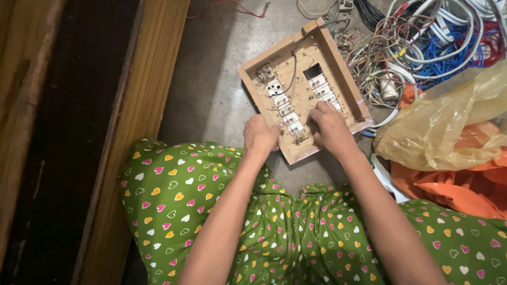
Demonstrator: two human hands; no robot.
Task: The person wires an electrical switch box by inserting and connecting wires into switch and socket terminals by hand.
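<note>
Nearest the camera, green cloth printed with small hearts covers the seated person's legs, both bare forearms reaching out over it. Left hand curls closed on the near left edge of the wooden switch board, looks like steadying it; fingers wrap the rim, thumb side hidden, so how firm the hold is I cannot tell. Right hand rests on the board's near right part, fingertips bent down onto the lower end of the right row of white switch backs; whether it pinches anything is hidden under the fingers. Board lies back-side up and tilted on the grey floor, just ahead of the knees, within easy reach. Left row of switch backs has a dark wire running up the middle. Beside the board at right, a yellowish plastic bag over orange plastic. Farthest, tangled wires, white, blue, red. Wooden beam at left.
</note>
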